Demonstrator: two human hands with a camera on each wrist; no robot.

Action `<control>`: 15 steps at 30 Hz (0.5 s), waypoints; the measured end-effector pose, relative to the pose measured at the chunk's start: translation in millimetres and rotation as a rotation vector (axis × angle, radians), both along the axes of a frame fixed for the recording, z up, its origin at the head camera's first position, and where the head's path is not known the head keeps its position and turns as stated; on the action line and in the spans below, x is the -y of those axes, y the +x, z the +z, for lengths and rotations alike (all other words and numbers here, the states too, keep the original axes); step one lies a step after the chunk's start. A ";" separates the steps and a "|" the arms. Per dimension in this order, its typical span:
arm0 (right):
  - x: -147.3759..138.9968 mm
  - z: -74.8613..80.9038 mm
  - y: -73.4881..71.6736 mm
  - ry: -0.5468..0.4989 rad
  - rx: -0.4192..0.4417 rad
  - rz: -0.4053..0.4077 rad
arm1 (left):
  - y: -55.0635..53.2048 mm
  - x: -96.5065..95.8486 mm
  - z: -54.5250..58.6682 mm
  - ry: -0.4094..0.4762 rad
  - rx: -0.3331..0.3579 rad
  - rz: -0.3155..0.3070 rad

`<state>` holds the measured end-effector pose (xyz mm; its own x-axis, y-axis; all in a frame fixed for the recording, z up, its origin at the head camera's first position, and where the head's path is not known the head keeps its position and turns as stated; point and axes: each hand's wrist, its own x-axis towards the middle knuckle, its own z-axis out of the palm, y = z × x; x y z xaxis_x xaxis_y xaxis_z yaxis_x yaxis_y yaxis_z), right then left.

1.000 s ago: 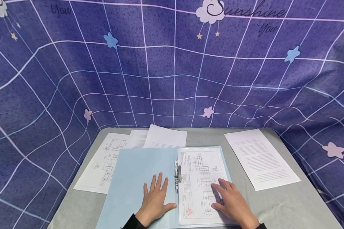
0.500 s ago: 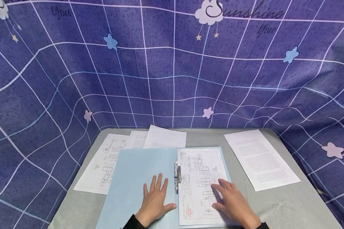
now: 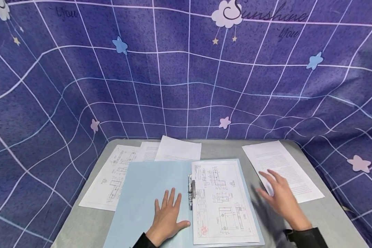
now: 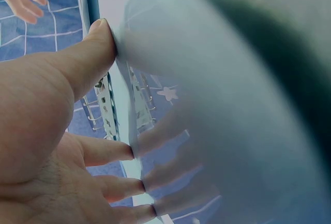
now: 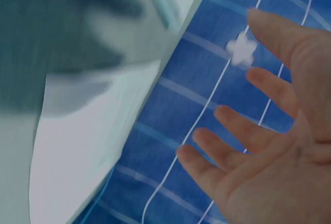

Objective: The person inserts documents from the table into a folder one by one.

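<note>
1. From where I stand, the likeliest trouble is the loose white printed paper sheet [image 3: 285, 165]: pushed rather than lifted, it could slide or crease, since nothing pins it.
2. The pale-blue plastic folder [image 3: 148, 179] might shift if the left hand [image 3: 167, 218] leans unevenly; that hand lies spread on its left cover, gripping nothing.
3. The right hand [image 3: 280, 199] hovers over the printed sheet's left edge, fingers loosely bent, holding nothing; a careless grab might miss the thin edge.
4. The printed sheet lies toward the table's [image 3: 220, 148] far right corner, its long axis slanting from the far edge toward the right edge, printed lines running across its width.
5. The folder lies open by the near edge, its spine running near to far.
</note>
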<state>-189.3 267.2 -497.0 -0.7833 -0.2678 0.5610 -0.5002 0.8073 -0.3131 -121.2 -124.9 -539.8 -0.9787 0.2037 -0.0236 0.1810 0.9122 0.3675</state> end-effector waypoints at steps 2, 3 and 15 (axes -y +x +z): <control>-15.2 1.7 -8.4 -0.019 -0.027 -0.036 | 0.2 0.0 0.1 0.000 0.009 0.003; -22.4 2.3 -12.1 -0.026 -0.034 -0.055 | 0.2 -0.1 0.1 0.000 0.013 0.005; -91.4 -7.2 -40.7 -0.023 -0.075 -0.165 | -0.7 0.1 0.0 0.000 0.017 0.002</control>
<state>-230.0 358.5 -504.3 -0.7712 -0.1257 0.6241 -0.3842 0.8735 -0.2989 -121.9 -125.0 -539.8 -0.9787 0.2014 -0.0402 0.1726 0.9126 0.3707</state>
